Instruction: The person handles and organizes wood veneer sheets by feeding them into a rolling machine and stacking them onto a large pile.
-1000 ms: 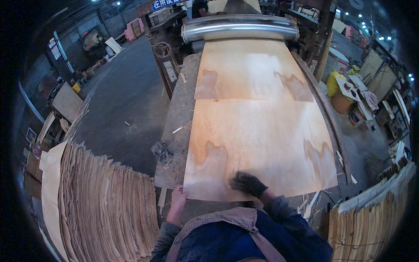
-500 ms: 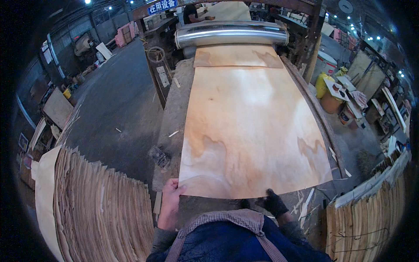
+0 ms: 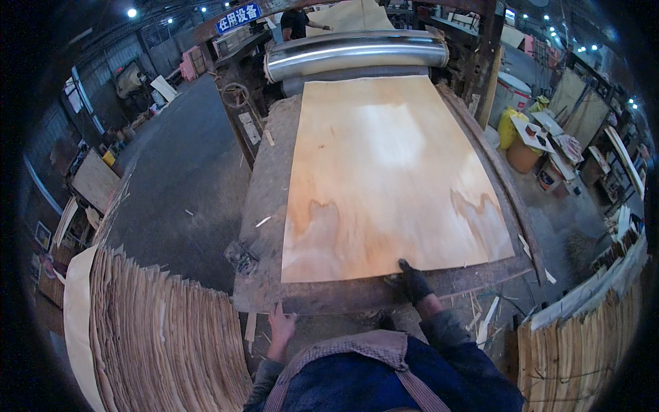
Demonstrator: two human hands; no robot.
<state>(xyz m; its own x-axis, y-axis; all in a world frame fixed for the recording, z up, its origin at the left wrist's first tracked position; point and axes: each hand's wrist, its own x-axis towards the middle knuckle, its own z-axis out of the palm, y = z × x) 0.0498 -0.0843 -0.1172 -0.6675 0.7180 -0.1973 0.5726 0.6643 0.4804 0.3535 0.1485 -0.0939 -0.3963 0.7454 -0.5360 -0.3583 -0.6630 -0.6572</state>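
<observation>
A large pale wood veneer sheet [image 3: 384,199] with brown stains lies on the worn machine table [image 3: 264,199] in front of me. Its far edge is just short of the shiny metal roller [image 3: 357,55]. At the near edge, my right hand [image 3: 413,285], in a dark glove, grips the sheet, with fingertips over its top; the part beneath is hidden. My bare left hand [image 3: 282,326] is off the sheet, by the table's near edge, its fingers apart and nothing in them.
A tall stack of veneer sheets [image 3: 161,329] stands at my left, another stack [image 3: 583,336] at my right. Beyond the roller, another person [image 3: 295,25] stands by a pale sheet. Buckets and a yellow bag [image 3: 511,128] sit right of the machine. Wood scraps litter the floor.
The veneer sheet has slid away from me toward the roller. A piece ahead of it has gone under the roller. My left hand has let go; my right has moved forward with the sheet.
</observation>
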